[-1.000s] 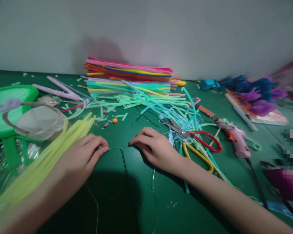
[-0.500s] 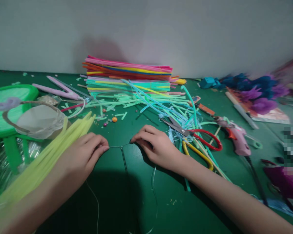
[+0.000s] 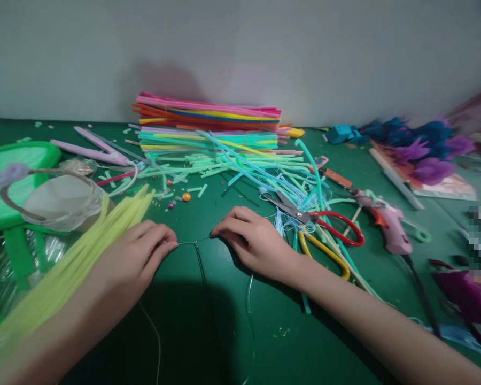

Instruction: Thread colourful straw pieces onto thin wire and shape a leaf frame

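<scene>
Between my two hands a thin pale cord [image 3: 187, 244] runs nearly taut just above the green table. My left hand [image 3: 146, 251] pinches one side of it, thumb against fingertips. On the other side my right hand [image 3: 250, 235] pinches it close to a small joint or knot, from which a dark thin strand [image 3: 202, 272] hangs toward me. Loose ends of the cord trail below each hand. Under my left forearm lies a bundle of yellow pipe cleaners [image 3: 92, 251]. Scissors with red and yellow handles [image 3: 304, 216] rest just right of my right hand.
A stack of coloured pipe cleaners [image 3: 208, 120] lies against the wall. Several beads [image 3: 186, 197] are scattered before it. A pink glue gun [image 3: 393, 230] lies at right, purple flowers [image 3: 433, 170] behind it. At left are a headband [image 3: 12, 200], a green-framed item [image 3: 44, 154] and a pink hair straightener [image 3: 100, 149].
Both hands keep their pinch on the cord. The knot and my right fingertips have shifted slightly left, and the loose loop under my right hand has swung a little. The view moved slightly.
</scene>
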Available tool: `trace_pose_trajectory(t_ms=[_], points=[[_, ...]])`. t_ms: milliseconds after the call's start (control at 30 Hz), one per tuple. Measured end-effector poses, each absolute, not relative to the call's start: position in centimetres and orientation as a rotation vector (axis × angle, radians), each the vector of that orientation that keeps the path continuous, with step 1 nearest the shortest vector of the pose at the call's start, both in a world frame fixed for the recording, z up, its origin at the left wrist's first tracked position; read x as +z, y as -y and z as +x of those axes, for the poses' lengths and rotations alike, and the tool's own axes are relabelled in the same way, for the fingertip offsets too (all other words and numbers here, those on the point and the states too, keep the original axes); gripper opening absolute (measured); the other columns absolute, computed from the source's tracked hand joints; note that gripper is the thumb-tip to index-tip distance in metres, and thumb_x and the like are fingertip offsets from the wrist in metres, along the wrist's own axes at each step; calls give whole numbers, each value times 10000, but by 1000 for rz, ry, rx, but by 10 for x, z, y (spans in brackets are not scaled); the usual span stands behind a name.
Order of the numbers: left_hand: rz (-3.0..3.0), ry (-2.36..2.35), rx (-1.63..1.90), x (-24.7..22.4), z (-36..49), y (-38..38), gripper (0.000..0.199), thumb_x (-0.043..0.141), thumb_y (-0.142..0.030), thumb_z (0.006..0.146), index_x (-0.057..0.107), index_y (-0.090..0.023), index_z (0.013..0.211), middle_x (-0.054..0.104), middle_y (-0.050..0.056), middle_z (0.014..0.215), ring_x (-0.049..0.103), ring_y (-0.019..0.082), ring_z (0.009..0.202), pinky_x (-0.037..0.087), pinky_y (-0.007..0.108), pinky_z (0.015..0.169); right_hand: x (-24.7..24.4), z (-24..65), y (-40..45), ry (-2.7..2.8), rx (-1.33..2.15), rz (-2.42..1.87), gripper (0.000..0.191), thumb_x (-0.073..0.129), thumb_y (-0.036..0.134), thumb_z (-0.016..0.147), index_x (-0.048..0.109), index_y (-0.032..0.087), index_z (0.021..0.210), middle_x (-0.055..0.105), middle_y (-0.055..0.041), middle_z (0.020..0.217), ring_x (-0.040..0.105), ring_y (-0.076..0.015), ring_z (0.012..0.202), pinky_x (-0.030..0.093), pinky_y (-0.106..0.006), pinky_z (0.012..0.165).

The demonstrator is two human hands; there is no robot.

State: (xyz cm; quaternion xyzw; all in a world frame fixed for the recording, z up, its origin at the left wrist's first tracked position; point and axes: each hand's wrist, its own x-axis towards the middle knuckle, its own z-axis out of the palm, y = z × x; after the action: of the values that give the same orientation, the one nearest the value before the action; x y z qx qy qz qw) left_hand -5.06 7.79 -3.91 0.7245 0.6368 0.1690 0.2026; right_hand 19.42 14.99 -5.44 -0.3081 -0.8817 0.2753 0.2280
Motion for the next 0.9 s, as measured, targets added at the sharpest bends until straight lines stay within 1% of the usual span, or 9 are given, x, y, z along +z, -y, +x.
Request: trace_pose_trajectory(t_ms=[267, 500, 633, 733, 800, 900], points=[[2022, -1788, 448, -39, -51, -78, 327, 421, -478, 970, 634, -241, 899, 651, 33, 925, 606, 231, 852, 440, 351, 759, -53, 195, -150, 2444, 745, -846, 237, 472, 138, 974, 690, 192, 1049, 635, -69, 981, 582, -182, 935, 482, -310, 778], [2042, -1793, 452, -39, -52, -78, 311, 430, -461, 968, 631, -239, 883, 642, 27, 909, 601, 224, 839, 440, 350, 733, -50, 194, -149, 2454, 728, -828, 195, 546, 198, 954, 695, 189, 1080, 646, -68, 1025, 588, -187, 980, 485, -330, 858], [2031, -1844, 459, -40, -50, -77, 267, 500, -465, 939, 636, -238, 899, 642, 26, 913, 606, 229, 835, 456, 352, 710, -50, 193, -149, 2458, 730, -833, 186, 569, 233, 953, 699, 197, 1081, 645, -61, 1026, 589, -185, 986, 486, -325, 861], [2085, -1871, 542, -40, -46, -75, 242, 562, -454, 920, 646, -244, 1008, 639, 33, 986, 616, 235, 891, 479, 362, 756, -48, 191, -150, 2470, 728, -829, 180, 569, 238, 955, 701, 198, 1071, 648, -62, 1020, 590, -187, 982, 484, -327, 856], [2204, -1847, 645, -39, -42, -72, 225, 557, -400, 939, 645, -237, 1065, 626, 44, 1029, 614, 237, 950, 479, 369, 817, -46, 190, -152, 2484, 726, -821, 175, 572, 238, 954, 701, 198, 1066, 653, -64, 1014, 588, -191, 975, 481, -331, 851], [2397, -1787, 730, -38, -36, -66, 184, 525, -304, 967, 652, -217, 1068, 615, 60, 1029, 601, 237, 977, 465, 382, 864, -45, 186, -155, 2519, 730, -798, 161, 582, 240, 950, 707, 199, 1043, 662, -58, 973, 583, -193, 946, 474, -329, 832]])
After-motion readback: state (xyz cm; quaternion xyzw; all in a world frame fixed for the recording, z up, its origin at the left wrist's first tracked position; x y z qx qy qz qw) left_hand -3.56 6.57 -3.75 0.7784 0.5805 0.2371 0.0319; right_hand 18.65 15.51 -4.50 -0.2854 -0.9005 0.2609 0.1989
